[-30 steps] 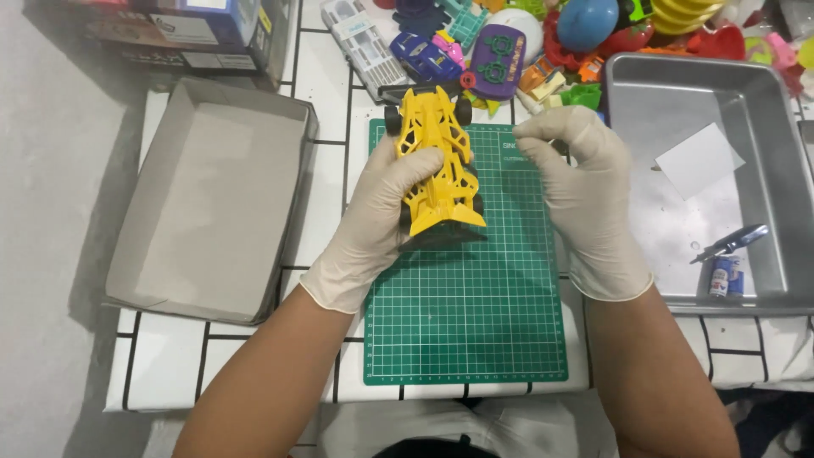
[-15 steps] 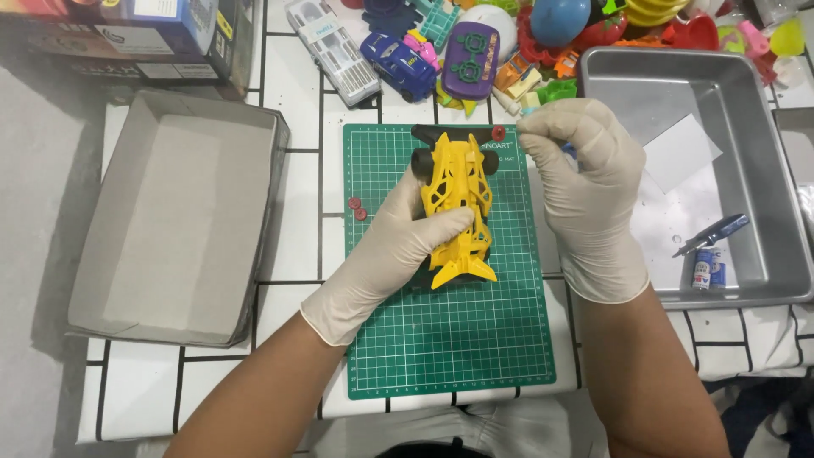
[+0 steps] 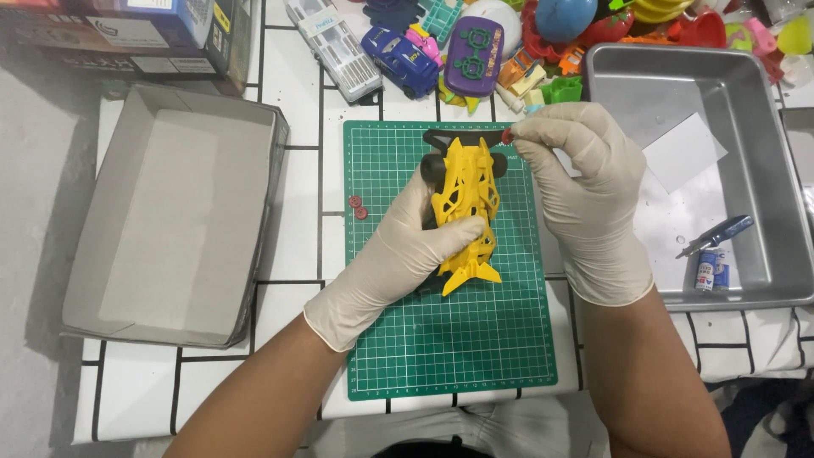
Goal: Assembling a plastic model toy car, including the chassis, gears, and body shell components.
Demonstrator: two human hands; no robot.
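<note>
On the green mat, near edge bare; both hands gloved. Left hand closed around the yellow car, thumb across the body, fingers under the left side. Car lies lengthwise on the mat, pointed nose toward the person, black wheels showing at the far end. Right hand just right of the car, thumb and forefinger pinched on a small red part at the car's far right corner; cannot tell if the part touches the car. Two red discs on the mat's left edge, apart from the car. Left of the mat: open grey box. Right: metal tray holding a white card, a blue screwdriver and a small tube. Beyond the mat: toy pile.
</note>
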